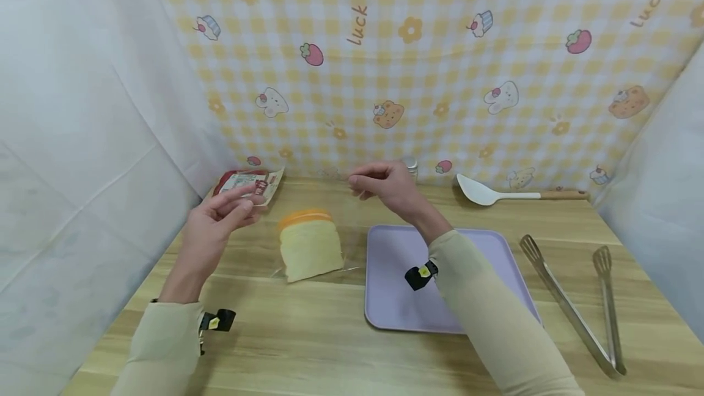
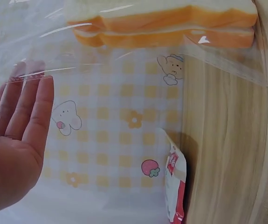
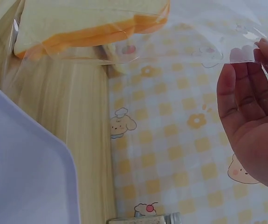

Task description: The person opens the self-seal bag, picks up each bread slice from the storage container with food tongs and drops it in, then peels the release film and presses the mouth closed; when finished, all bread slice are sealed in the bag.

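Two stacked slices of bread (image 1: 310,246) with orange crust lie inside a clear plastic bag (image 3: 189,49), low on the table. The bag's film rises from the bread and spreads between both hands. At the bag's upper right edge, my right hand (image 1: 389,187) pinches the film between thumb and fingers. My left hand (image 1: 211,219) is at the opposite side, its fingertips behind the film and its fingers fairly straight. In the left wrist view the thumb of that left hand (image 2: 12,135) stands apart from the fingers. The film is hard to make out in the head view.
A lilac tray (image 1: 409,316) lies right of the bread, partly under my right forearm. Metal tongs (image 1: 574,316) rest farther right, and a white spatula (image 1: 478,191) with a wooden handle lies behind. A red-and-white packet (image 1: 269,185) and a small jar (image 1: 410,165) stand by the back cloth.
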The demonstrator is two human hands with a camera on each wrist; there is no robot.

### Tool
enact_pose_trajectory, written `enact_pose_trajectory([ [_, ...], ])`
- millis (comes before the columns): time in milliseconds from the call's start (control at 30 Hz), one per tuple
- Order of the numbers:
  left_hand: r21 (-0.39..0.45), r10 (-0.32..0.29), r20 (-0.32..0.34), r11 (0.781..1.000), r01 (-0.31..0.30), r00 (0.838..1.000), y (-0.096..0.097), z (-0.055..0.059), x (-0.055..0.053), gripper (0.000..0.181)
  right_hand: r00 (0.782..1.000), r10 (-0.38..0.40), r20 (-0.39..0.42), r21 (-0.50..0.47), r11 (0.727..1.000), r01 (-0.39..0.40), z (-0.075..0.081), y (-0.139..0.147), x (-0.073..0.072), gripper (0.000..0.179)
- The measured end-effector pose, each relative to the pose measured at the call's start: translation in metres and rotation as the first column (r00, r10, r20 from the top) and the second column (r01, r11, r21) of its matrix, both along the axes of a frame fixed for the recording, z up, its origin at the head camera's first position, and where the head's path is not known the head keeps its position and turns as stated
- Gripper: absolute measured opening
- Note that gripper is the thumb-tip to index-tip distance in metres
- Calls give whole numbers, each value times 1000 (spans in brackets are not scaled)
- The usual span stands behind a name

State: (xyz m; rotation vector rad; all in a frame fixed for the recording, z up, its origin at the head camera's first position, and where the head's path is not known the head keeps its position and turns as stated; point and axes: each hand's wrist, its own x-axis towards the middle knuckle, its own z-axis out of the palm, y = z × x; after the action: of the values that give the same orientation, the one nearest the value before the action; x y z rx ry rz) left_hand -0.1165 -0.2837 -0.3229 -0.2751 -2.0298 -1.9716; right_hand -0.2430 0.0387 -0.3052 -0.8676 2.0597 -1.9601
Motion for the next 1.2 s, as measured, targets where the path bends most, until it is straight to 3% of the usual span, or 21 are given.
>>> enact_pose_trajectory([
  [167,-40,31,18,999,-30,999,0,-2,-5,24,1000,-3,-1,9,1000,3,0,1,0,16],
  [700,-6,65,-62,998,-66,996,7,2,-6,15,998,-11,-54,58,998,14,-1,3,1,18],
  [900,-23,110,-69,993,-112,992,9,0,-7,18,998,-11,-65,50,999,14,-1,3,2,18],
  [1067,-12,152,-93,988,-153,984,7,-2,-7,9,998,-22,-59,45,999,25,-3,5,2,18],
  [1200,5,134,-112,991,-134,985,5,-3,-6,10,998,-34,-54,55,998,37,-4,7,1,19],
])
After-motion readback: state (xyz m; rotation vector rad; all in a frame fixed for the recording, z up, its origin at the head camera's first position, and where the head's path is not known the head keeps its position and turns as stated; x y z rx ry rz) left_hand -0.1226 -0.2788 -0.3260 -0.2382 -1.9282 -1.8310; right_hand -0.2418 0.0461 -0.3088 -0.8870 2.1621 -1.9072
